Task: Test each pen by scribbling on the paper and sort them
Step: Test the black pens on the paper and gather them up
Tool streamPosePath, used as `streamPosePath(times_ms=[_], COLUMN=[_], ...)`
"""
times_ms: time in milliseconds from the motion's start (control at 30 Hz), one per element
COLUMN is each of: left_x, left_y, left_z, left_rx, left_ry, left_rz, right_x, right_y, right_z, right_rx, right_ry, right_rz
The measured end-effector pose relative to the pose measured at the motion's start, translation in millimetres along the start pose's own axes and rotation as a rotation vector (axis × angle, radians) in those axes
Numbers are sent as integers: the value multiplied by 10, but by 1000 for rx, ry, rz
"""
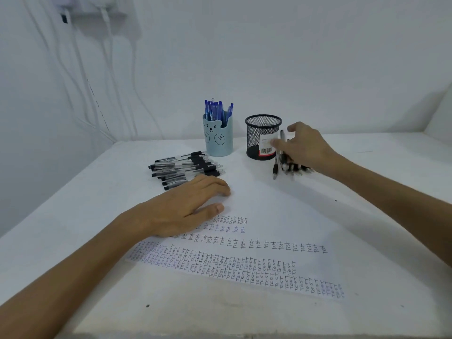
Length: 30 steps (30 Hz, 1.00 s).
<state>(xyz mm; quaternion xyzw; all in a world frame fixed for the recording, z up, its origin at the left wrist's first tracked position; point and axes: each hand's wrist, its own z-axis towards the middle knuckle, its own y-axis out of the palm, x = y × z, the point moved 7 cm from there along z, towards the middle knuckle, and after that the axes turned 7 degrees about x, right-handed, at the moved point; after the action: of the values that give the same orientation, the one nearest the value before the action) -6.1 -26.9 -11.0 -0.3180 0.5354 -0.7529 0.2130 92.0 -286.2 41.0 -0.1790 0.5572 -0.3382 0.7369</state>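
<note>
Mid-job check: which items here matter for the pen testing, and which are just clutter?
Job: paper, black pen pile, loose pens by the right hand, blue pens in bear cup, mesh cup.
Lying about: wall cables, wall box.

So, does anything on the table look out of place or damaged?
Nothing is spilled or broken. Only the paper lies askew to the table edge, and black pens lie in a loose heap beside the blue cup.

White-walled corner, evenly lit.
Plain wall [281, 57] meets a white surface [371, 216]; pale cables [73, 77] hang at left below a blurred fixture [97, 7], possibly a shelf.
</note>
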Motion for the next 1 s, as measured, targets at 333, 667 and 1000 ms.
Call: streamPosePath(times_ms=[333,667,1000], left_x=[5,-77,-132], left_y=[-55,-188,-173], left_z=[24,24,15], left_rx=[73,185,156], left_ry=[38,77,73], left_rz=[41,124,93], right_x=[163,-620,-1028], right_y=[88,91,1211], right_z=[330,-209,-364], right_rx=[63,115,-207], right_ry=[-26,-289,-857], right_rz=[-430,-642,-410])
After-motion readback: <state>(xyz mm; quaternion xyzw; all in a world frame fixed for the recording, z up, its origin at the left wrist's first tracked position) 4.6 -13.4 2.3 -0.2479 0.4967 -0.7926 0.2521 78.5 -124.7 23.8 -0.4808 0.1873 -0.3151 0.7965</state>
